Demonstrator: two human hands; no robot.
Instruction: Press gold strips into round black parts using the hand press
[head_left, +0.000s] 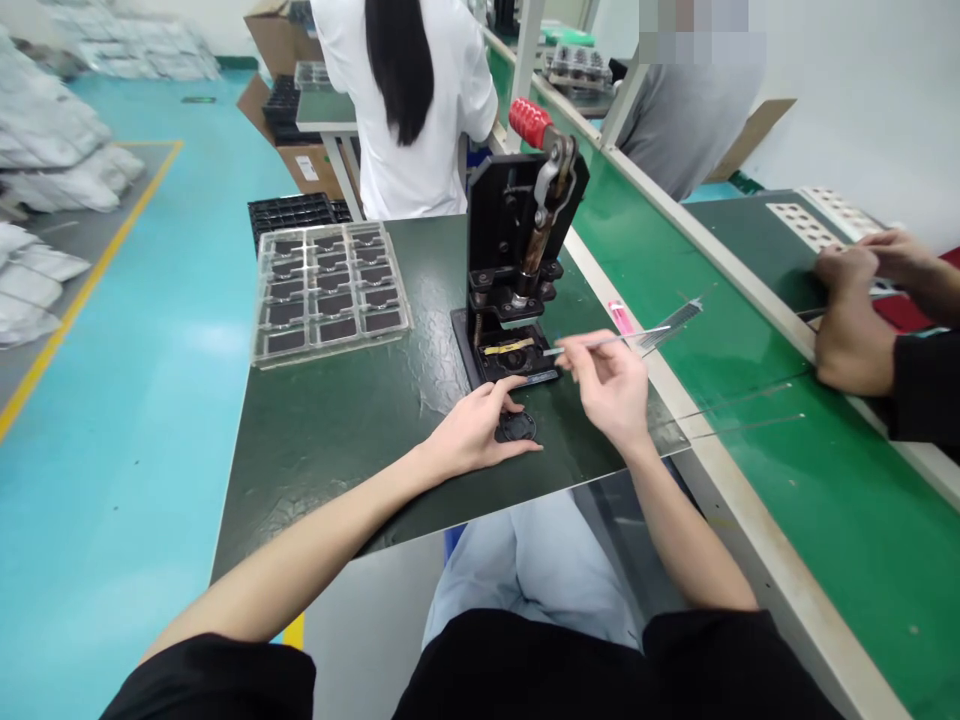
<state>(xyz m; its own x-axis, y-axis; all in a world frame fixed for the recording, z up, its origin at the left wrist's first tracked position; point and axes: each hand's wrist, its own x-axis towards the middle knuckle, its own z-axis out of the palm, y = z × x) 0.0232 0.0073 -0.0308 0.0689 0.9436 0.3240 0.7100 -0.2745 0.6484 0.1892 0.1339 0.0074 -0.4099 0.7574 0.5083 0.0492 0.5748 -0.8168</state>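
Note:
A black hand press with a red handle stands on the dark green table. A yellow strip lies on its base. My right hand is closed in a pinch around a thin metal rod, whose left end reaches the right side of the press base. My left hand rests on the table in front of the press, thumb and fingers apart. Between them on the table lies a round black part. The left fingertips are at the front edge of the base.
A clear tray of dark rectangular pieces sits at the table's left. Along the right runs a green conveyor, with thin strips at its near edge. Beyond it are another person's hands. A person in white is ahead.

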